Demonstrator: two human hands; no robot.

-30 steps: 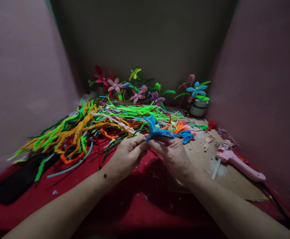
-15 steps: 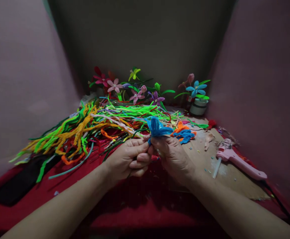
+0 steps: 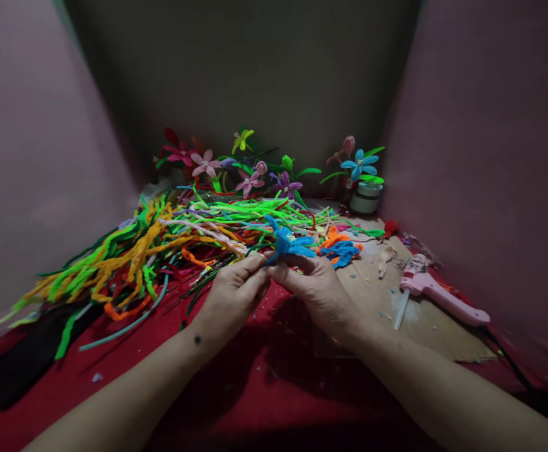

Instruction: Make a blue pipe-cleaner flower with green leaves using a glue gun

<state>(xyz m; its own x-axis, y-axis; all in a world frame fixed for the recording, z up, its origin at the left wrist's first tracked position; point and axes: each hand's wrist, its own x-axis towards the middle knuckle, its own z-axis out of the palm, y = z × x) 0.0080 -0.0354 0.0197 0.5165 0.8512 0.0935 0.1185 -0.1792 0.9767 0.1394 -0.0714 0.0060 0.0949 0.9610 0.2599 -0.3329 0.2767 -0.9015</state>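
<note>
A blue pipe-cleaner flower [image 3: 289,243] with a pale centre is pinched between my two hands, above the red cloth. My left hand [image 3: 241,284] grips its left side and base with thumb and fingers pressed together. From the right, my right hand [image 3: 315,282] holds the flower's underside, thumb toward the left hand. The fingertips partly hide the flower's base. Just behind and right of it lie blue pipe-cleaner petals [image 3: 340,252] and orange pipe-cleaner petals [image 3: 334,236].
A heap of pipe cleaners [image 3: 151,251] spreads across the left and back. On the cardboard [image 3: 424,326] at right rests a pink glue gun [image 3: 443,295]. Finished flowers [image 3: 250,179] stand along the back, a small jar [image 3: 365,198] at right. A black object [image 3: 14,373] lies left.
The blue flower has been tilted so its petals spread and its pale centre shows. My left hand has turned, its fingers now tucked under. The whole view has shifted slightly.
</note>
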